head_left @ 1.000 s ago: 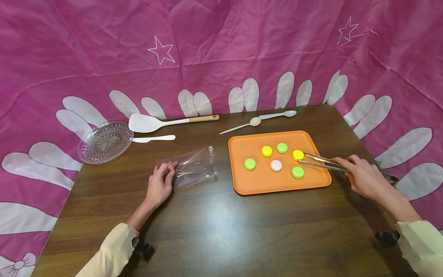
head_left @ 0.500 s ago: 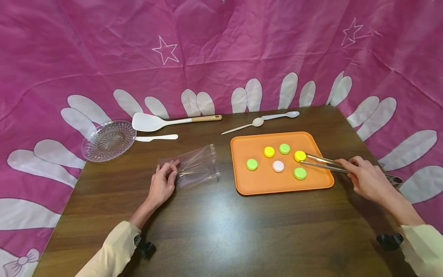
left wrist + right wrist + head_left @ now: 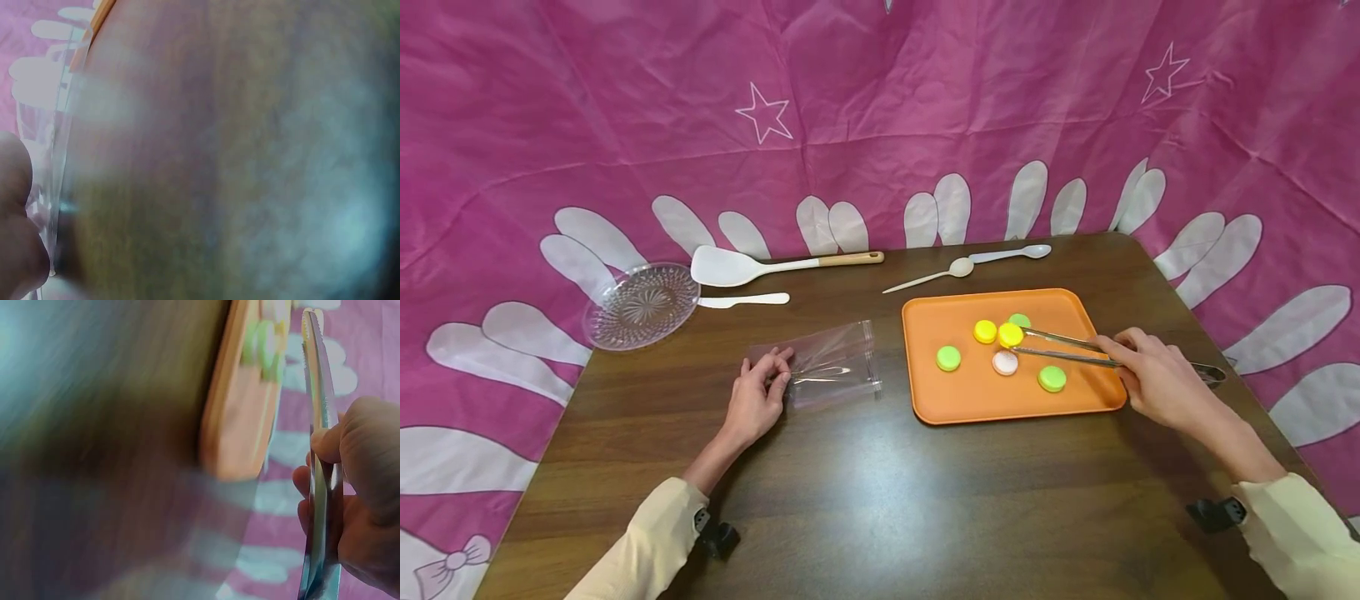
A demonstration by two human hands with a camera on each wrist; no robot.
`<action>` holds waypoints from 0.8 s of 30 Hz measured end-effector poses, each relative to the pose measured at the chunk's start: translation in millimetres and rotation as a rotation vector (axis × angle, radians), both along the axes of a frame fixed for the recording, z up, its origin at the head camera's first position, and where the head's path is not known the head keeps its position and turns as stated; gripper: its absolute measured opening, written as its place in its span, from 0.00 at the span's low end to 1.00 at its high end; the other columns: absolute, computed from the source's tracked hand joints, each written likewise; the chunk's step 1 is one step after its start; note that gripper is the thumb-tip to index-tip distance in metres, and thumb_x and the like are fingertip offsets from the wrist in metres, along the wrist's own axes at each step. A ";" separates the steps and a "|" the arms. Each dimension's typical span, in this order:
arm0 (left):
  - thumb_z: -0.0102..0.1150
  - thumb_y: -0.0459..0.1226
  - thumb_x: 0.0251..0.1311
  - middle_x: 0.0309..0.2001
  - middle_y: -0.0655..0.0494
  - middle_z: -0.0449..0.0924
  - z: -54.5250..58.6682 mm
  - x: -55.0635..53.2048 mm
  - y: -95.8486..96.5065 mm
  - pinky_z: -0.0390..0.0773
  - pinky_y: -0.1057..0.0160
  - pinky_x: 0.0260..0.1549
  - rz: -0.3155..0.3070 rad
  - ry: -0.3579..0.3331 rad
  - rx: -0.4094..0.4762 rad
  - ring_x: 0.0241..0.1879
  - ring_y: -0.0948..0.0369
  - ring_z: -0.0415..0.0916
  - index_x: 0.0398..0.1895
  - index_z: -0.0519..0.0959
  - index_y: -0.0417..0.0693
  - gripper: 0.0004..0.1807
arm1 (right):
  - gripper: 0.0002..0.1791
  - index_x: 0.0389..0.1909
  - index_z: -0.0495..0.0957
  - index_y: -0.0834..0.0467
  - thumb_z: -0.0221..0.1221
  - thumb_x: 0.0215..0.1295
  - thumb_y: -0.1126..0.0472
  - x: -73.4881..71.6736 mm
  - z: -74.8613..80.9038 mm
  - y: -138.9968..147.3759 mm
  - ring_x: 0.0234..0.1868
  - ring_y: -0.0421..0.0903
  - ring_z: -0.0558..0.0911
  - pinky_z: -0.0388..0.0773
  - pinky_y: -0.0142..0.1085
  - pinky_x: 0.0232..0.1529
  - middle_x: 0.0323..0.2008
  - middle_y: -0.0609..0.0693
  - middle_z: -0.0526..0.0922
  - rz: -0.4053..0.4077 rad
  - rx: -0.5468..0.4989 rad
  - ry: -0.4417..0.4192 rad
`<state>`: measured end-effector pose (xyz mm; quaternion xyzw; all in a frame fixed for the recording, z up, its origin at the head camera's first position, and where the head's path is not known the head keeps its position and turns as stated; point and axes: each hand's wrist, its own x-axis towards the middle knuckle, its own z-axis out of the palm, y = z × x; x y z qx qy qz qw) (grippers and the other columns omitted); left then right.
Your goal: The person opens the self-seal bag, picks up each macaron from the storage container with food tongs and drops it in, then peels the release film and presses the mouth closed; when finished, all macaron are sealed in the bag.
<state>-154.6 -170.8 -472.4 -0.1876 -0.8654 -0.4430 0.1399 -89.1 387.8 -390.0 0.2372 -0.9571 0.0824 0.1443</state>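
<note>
My right hand [image 3: 1161,379] grips metal tongs [image 3: 1066,357] along their arms. A yellow macaron [image 3: 1011,336] sits between the tong tips; in the right wrist view the tongs [image 3: 322,487] are raised above tray level. Beneath is an orange tray [image 3: 966,404] bearing another yellow macaron [image 3: 985,332], a white one [image 3: 1005,362] and several green ones, such as the one at front right [image 3: 1052,379]. My left hand [image 3: 758,396] pinches the closer end of a clear plastic bag [image 3: 842,354] between thumb and fingers. The left wrist view shows the bag [image 3: 57,156] edge-on.
At the back left lie a clear patterned plate [image 3: 643,307], a white spatula [image 3: 726,267] with wooden handle, and a white knife [image 3: 745,300]. Two spoons, one cream [image 3: 960,267] and one white [image 3: 1037,251], lie behind the tray. A pink curtain [image 3: 865,100] hangs behind the table.
The right hand and tongs have moved left, carrying the yellow macaron up from the tray's right side toward its middle. The left hand still holds the bag, whose film has shifted slightly.
</note>
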 end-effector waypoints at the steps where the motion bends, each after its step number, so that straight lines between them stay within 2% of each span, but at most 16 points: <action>1: 0.56 0.20 0.62 0.56 0.37 0.79 0.7 0.0 0.0 0.40 0.26 0.64 0.001 -0.005 -0.005 0.64 0.37 0.68 0.30 0.70 0.43 0.11 | 0.36 0.59 0.76 0.61 0.67 0.43 0.79 -1.9 2.0 -6.7 0.36 0.57 0.76 0.70 0.49 0.28 0.42 0.59 0.75 0.001 -0.003 -0.022; 6: 0.56 0.21 0.62 0.56 0.36 0.79 3.1 0.1 -0.1 0.39 0.26 0.64 -0.003 -0.033 -0.009 0.65 0.37 0.67 0.30 0.70 0.44 0.11 | 0.34 0.60 0.76 0.58 0.67 0.49 0.78 -14.5 10.9 -44.6 0.39 0.56 0.75 0.72 0.52 0.35 0.44 0.58 0.75 0.035 -0.009 -0.103; 11: 0.56 0.22 0.63 0.57 0.37 0.78 3.8 0.1 0.5 0.38 0.26 0.65 -0.007 -0.057 -0.005 0.66 0.37 0.66 0.30 0.70 0.45 0.12 | 0.34 0.63 0.76 0.58 0.67 0.52 0.78 -30.8 11.6 -84.6 0.40 0.55 0.75 0.72 0.51 0.38 0.44 0.56 0.75 0.116 -0.003 -0.111; 18: 0.56 0.20 0.62 0.57 0.36 0.78 2.7 0.2 2.4 0.39 0.25 0.63 -0.012 -0.031 -0.011 0.65 0.35 0.66 0.29 0.70 0.44 0.12 | 0.31 0.62 0.77 0.55 0.64 0.57 0.76 -52.0 9.6 -135.9 0.40 0.54 0.75 0.71 0.51 0.39 0.44 0.55 0.75 0.201 0.020 -0.116; 24: 0.55 0.21 0.62 0.57 0.37 0.78 4.2 1.0 3.0 0.39 0.25 0.64 -0.009 -0.045 -0.015 0.65 0.36 0.66 0.29 0.71 0.45 0.12 | 0.34 0.61 0.76 0.52 0.68 0.53 0.76 -64.2 9.8 -163.2 0.44 0.54 0.74 0.72 0.51 0.42 0.44 0.53 0.74 0.228 0.063 -0.144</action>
